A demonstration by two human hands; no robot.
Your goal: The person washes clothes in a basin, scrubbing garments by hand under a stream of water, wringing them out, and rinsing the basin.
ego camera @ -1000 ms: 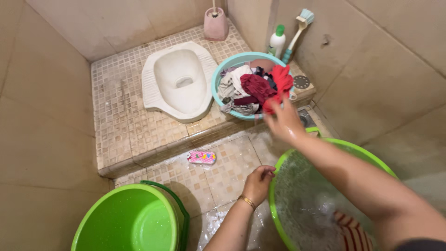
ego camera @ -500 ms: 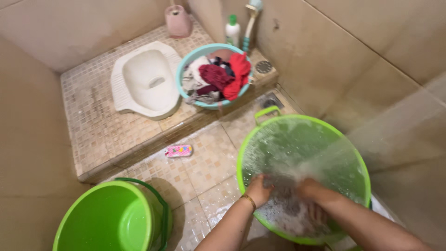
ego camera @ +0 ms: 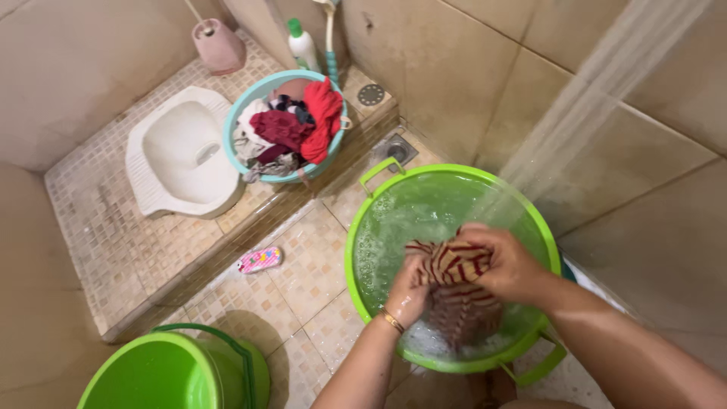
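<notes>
Head view: my left hand (ego camera: 409,291) and right hand (ego camera: 507,265) both clench a red-and-cream striped cloth (ego camera: 454,265), bunched between them over soapy water in the green basin (ego camera: 363,227). Teal laundry basket (ego camera: 235,129) sits on the raised step beside the squat toilet (ego camera: 163,182).

Between the fingers (ego camera: 496,261) sits wet, striped woven cloth (ego camera: 454,265). Beneath them, the green basin (ego camera: 363,227) is glossy, smooth plastic holding foamy water. Beyond the fingertips, the floor tiles (ego camera: 303,265) look matt and gritty, the wall tiles (ego camera: 454,68) smooth and satin.
</notes>
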